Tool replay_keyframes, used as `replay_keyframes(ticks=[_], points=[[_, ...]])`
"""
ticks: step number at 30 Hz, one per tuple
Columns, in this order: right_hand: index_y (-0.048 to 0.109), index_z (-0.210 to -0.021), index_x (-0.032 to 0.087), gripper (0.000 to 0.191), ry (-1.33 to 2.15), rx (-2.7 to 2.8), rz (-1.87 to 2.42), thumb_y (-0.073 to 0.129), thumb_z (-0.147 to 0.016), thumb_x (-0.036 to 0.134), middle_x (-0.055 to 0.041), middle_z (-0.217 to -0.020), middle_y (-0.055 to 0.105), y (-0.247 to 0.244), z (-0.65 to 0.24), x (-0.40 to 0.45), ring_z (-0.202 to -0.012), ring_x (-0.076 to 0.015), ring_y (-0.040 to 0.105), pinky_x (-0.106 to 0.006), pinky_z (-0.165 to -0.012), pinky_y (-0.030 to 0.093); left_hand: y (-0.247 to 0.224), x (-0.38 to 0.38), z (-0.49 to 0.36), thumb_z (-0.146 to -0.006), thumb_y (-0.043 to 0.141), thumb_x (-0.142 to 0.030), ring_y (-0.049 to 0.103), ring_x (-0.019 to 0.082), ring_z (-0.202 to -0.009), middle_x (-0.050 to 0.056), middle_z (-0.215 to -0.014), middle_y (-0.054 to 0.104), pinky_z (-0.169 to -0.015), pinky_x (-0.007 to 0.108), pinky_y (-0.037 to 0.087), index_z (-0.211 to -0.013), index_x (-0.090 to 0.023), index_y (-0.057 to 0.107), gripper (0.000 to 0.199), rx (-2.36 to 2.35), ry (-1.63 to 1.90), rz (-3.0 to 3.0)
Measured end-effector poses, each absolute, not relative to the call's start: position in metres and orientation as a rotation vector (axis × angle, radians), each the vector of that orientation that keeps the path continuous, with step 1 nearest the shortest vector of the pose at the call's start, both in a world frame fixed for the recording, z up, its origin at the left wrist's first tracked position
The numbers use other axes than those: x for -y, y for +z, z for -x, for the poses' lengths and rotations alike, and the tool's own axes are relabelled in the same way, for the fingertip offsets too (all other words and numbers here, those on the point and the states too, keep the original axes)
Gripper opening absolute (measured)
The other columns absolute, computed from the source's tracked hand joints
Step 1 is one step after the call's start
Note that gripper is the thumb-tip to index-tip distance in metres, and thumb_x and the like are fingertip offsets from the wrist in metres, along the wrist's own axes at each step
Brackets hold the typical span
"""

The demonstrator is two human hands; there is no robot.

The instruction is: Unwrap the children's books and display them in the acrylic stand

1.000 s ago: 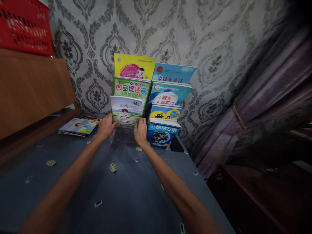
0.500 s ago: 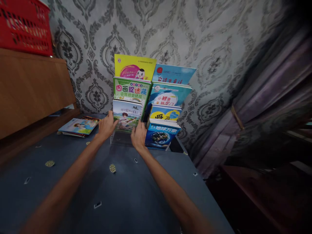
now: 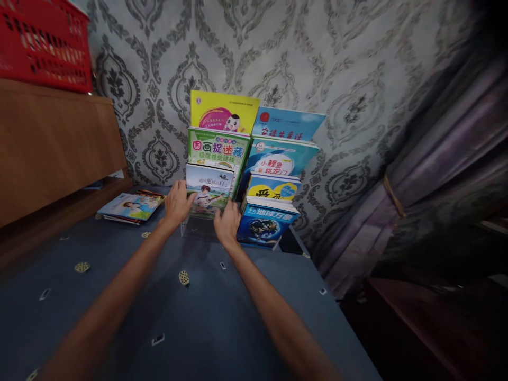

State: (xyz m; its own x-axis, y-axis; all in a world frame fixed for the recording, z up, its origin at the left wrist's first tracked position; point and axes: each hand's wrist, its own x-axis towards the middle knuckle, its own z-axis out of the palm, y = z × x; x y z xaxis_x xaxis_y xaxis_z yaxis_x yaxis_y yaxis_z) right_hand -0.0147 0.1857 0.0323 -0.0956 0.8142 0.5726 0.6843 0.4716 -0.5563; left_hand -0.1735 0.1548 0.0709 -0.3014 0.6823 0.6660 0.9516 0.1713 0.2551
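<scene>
A book (image 3: 209, 190) with a cartoon child and a guitar on its cover stands upright at the front of the left column of books. My left hand (image 3: 178, 203) holds its left edge, thumb over the cover. On the lower right edge, my right hand (image 3: 227, 221) grips the same book, its fingers partly hidden. Behind it rise a green book (image 3: 216, 148) and a yellow book (image 3: 224, 108). To the right of my right hand is a blue book (image 3: 262, 227) with a globe cover. A clear stand (image 3: 200, 227) shows beneath the held book.
Several more books, among them a teal one (image 3: 283, 156), stand in the right column against the patterned wall (image 3: 159, 106). A flat stack of books (image 3: 133, 206) lies at left. A red basket (image 3: 47, 47) sits on a wooden cabinet (image 3: 59, 153). A tied curtain (image 3: 365, 233) hangs at right.
The view has shifted slightly, so the books appear a little further right and lower. Both hands remain at the sides of the same book.
</scene>
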Motion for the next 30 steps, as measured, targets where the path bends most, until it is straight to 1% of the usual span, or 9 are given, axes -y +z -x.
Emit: replay_keyframes(ticks=[8,16,24,30], points=[[0.051,-0.133,0.006,0.049,0.222,1.760,1.297,0.046,-0.086,0.019,-0.0209,-0.123,0.059,0.0368,0.0193,-0.1880,-0.120,-0.0322,0.055,-0.047,-0.104,0.040,0.0702,-0.1590,0.1741,-0.092,0.057,-0.034,0.060,0.030,-0.106,0.014,-0.110,0.060,-0.086,0.038,0.048,-0.106,-0.016,0.051,0.024,2.058,-0.928,1.564],[0.052,-0.131,0.006,0.047,0.178,1.755,1.297,0.045,-0.086,0.018,-0.0213,-0.122,0.060,0.0335,0.0191,-0.1880,-0.120,-0.0328,0.054,-0.046,-0.102,0.042,0.0747,-0.1559,0.1688,-0.092,0.058,-0.030,0.061,0.029,-0.105,0.013,-0.110,0.061,-0.085,0.036,0.048,-0.105,-0.016,0.052,0.020,2.092,-0.883,1.563],[0.051,-0.131,0.008,0.047,0.139,1.760,1.278,0.046,-0.085,0.017,-0.0196,-0.119,0.060,0.0281,0.0191,-0.1914,-0.118,-0.0315,0.055,-0.045,-0.101,0.042,0.0751,-0.1539,0.1663,-0.093,0.057,-0.032,0.061,0.028,-0.106,0.013,-0.110,0.061,-0.085,0.035,0.048,-0.106,-0.017,0.052,0.021,2.113,-0.919,1.552],[0.050,-0.133,0.007,0.049,0.160,1.772,1.277,0.045,-0.086,0.017,-0.0211,-0.122,0.060,0.0294,0.0187,-0.1904,-0.119,-0.0318,0.055,-0.046,-0.102,0.041,0.0756,-0.1502,0.1658,-0.094,0.055,-0.032,0.061,0.028,-0.107,0.014,-0.112,0.061,-0.086,0.036,0.048,-0.107,-0.016,0.052,0.021,2.119,-0.880,1.559]])
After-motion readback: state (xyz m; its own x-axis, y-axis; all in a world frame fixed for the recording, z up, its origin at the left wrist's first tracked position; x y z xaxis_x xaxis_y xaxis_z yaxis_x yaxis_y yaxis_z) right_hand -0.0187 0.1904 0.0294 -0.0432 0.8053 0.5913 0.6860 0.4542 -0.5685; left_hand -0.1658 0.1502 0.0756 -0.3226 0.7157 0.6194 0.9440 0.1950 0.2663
